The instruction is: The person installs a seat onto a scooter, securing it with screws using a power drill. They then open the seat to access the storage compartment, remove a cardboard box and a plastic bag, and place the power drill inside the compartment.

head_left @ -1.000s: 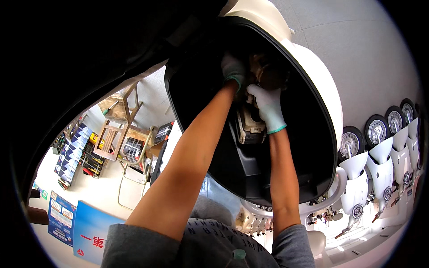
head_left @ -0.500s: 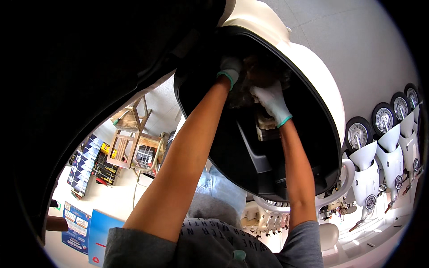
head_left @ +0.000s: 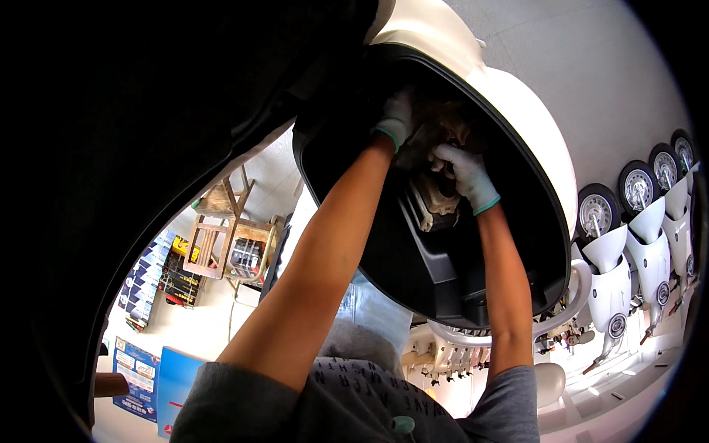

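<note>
Both my arms reach down into a deep black storage compartment (head_left: 502, 258) with a rounded rim, set in a cream-white scooter body (head_left: 528, 96). My left hand (head_left: 396, 120), in a white glove with a green cuff, is at the compartment's far left; its fingertips vanish in shadow beside a crumpled, brownish, partly shiny bundle (head_left: 445, 122). My right hand (head_left: 470, 177), gloved the same way, is closed with curled fingers at that bundle's near edge. What the fingers grip is hidden. Just below it sits a blocky, pale-and-dark part (head_left: 434, 203).
A large dark raised panel (head_left: 185, 96) fills the upper left. Wooden chairs (head_left: 214, 236) stand on the floor at left, near a battery-like box (head_left: 247, 257). White scooter front panels (head_left: 602, 295) and several wheels (head_left: 597, 214) line the right side. A blue board (head_left: 177, 384) is at lower left.
My right hand has shifted slightly right and down, and more of the blocky part shows below it. My left hand has moved a little right. The whole view has shifted slightly.
</note>
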Motion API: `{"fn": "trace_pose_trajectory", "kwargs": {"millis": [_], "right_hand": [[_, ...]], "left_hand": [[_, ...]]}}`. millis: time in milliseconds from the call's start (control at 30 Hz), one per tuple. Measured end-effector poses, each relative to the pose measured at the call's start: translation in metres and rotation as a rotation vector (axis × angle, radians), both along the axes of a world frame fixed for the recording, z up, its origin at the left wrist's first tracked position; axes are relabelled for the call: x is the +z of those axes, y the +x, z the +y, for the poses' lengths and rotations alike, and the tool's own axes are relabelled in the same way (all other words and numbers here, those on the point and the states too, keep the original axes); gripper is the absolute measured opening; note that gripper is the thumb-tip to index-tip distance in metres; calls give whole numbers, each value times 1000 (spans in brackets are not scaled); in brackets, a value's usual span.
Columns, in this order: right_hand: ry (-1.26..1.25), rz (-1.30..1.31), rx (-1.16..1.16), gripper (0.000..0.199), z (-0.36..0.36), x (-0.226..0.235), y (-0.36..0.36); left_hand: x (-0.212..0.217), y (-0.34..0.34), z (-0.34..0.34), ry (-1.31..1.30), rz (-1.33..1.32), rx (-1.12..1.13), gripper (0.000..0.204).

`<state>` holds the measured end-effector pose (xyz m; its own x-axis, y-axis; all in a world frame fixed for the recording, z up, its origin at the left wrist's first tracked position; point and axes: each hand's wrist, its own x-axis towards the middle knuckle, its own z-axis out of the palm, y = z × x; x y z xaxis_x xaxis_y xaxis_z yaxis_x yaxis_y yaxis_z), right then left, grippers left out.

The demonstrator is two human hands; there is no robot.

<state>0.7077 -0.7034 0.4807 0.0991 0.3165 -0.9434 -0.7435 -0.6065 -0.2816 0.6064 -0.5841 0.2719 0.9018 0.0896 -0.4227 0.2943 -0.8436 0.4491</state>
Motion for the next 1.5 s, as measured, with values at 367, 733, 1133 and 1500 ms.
{"fn": "trace_pose_trajectory", "kwargs": {"millis": [367, 733, 1133, 1500], "right_hand": [[-31, -327, 232, 6, 39, -5, 2], [-137, -241, 239, 26, 43, -5, 13], [-208, -224, 211, 6, 52, -2, 12], [-92, -530, 258, 8, 55, -16, -7]], "left_hand": [[8, 19, -4, -437, 58, 448, 39], [-3, 27, -13, -154, -74, 166, 39], [-22, 16, -11, 219, -223, -129, 39], [-51, -1, -12, 694, -451, -362, 39]]}}
